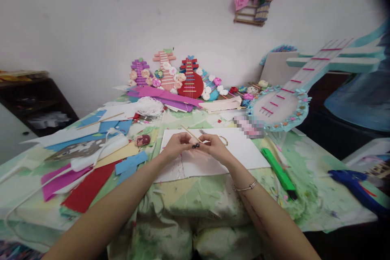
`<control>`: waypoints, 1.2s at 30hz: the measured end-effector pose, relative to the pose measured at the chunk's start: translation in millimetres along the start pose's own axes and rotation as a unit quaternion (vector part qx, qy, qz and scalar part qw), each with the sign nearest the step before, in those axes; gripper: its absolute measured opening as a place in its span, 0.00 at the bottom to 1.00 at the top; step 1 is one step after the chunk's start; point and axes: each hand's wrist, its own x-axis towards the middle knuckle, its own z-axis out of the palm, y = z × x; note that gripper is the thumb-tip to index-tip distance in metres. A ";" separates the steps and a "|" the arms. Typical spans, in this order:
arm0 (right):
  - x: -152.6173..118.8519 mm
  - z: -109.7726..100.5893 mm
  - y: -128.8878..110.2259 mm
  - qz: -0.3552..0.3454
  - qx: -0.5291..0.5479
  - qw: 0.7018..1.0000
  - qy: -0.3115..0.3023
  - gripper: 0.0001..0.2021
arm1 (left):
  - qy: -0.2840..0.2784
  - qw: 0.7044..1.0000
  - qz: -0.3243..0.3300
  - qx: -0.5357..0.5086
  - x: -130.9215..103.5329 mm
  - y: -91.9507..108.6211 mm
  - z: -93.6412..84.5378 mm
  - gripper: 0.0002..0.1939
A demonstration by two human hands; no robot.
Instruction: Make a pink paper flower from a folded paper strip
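Over a white sheet (243, 153), my left hand (176, 146) and my right hand (215, 147) meet, fingers closed and dark-nailed thumbs nearly touching. Between them a thin wooden stick (189, 131) slants up to the left, its lower end hidden among the fingers. Something small and pale pink seems to sit there too, but the fingers cover most of it. Just behind my right hand lie scissors (226, 139) with gold-coloured handles, partly hidden. Thin strands (179, 167) in white and pinkish purple rest on the sheet below my left hand.
Right of the sheet lies a green cutter (278, 172), with a blue glue gun (359, 187) farther out. Coloured sheets (91, 187) and a white cord (24, 199) spread leftward. Behind stand decorated toy lutes (191, 83); a large pale-blue one (280, 107) leans at right.
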 end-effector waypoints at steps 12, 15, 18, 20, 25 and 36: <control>4.3 0.5 7.5 0.019 0.054 0.998 0.034 0.08 | -0.032 0.999 0.007 -0.024 2.5 -4.0 -3.6 0.16; 5.3 0.6 8.8 0.011 0.068 0.997 0.042 0.08 | -0.032 0.998 0.008 -0.049 3.6 -6.7 -4.5 0.17; 6.6 0.9 11.7 0.007 0.052 0.997 0.048 0.08 | -0.032 0.997 0.006 -0.073 4.3 -8.8 -4.4 0.18; 7.3 1.1 13.3 0.006 0.039 0.998 0.052 0.07 | -0.027 0.996 0.005 -0.080 4.5 -9.3 -4.1 0.19; 8.1 1.4 16.1 0.003 0.012 0.999 0.053 0.06 | -0.019 0.997 -0.007 -0.079 3.6 -8.9 -3.7 0.20; 5.5 1.1 13.6 -0.002 -0.030 0.999 0.031 0.10 | 0.005 0.995 0.062 -0.082 2.0 -1.6 -1.5 0.17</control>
